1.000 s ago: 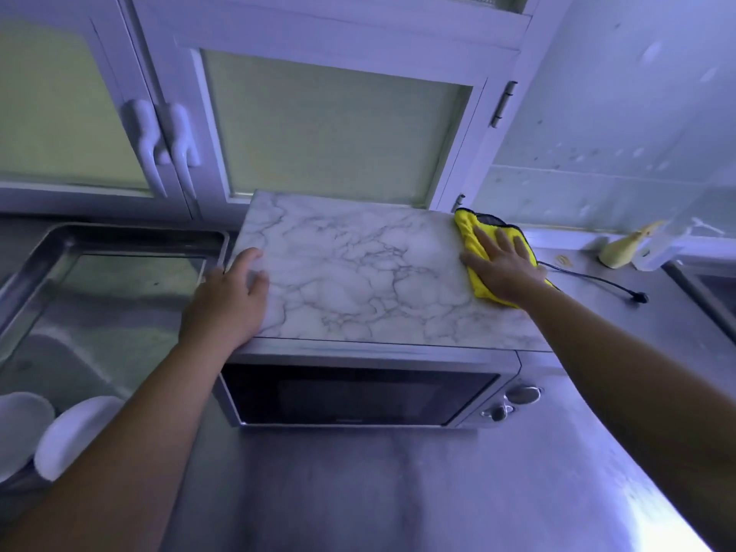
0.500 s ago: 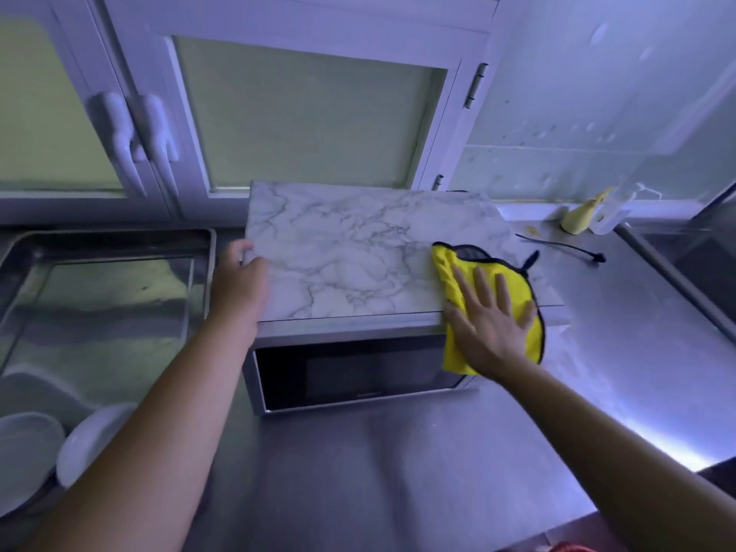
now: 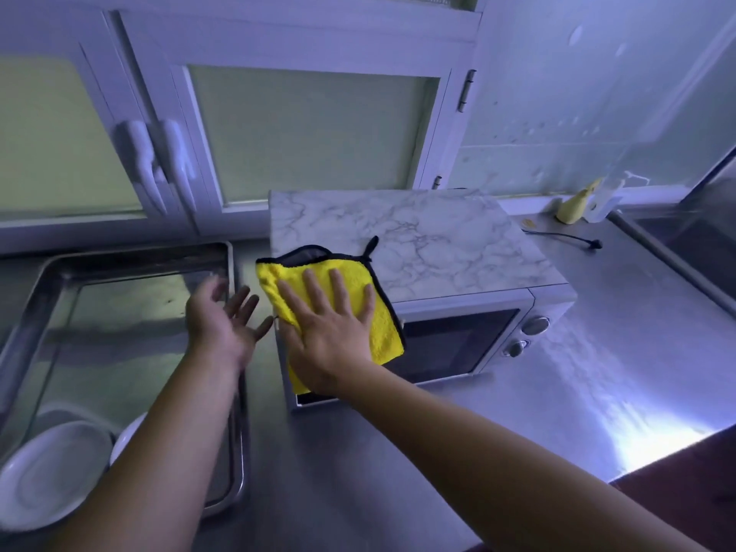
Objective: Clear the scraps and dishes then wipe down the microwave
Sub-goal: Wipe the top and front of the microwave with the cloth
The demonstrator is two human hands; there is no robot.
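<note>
- The right hand lies flat, fingers straight and spread, pressing the yellow microfibre cloth with black edging onto the front-left corner of the silver microwave with the marble-patterned top.
- The cloth hangs over the front lip there: its upper part rests on the marble top, its lower part hangs down in front of the dark glass door.
- A second ago this hand and cloth were at the far right rear corner of the top. Half a second ago they were at the front right edge. The cloth has since crossed the front of the top from right to left.
- The left hand was braced on the left edge of the top in both earlier moments. Now it is lifted clear, open with fingers loosely spread, holding nothing, and slightly blurred. It hovers between the microwave and the stainless steel sink basin.
- In my judgement the left hand has moved away to let the cloth reach that corner.
- The top looks largely covered, so wiping is well along. The door, the two round control knobs and the sides probably remain.
- Two white dishes sit in the near corner of the basin, which suggests the clearing part is done.
- A thin black cord lies on the steel counter to the microwave's right, apart from both hands.
</note>
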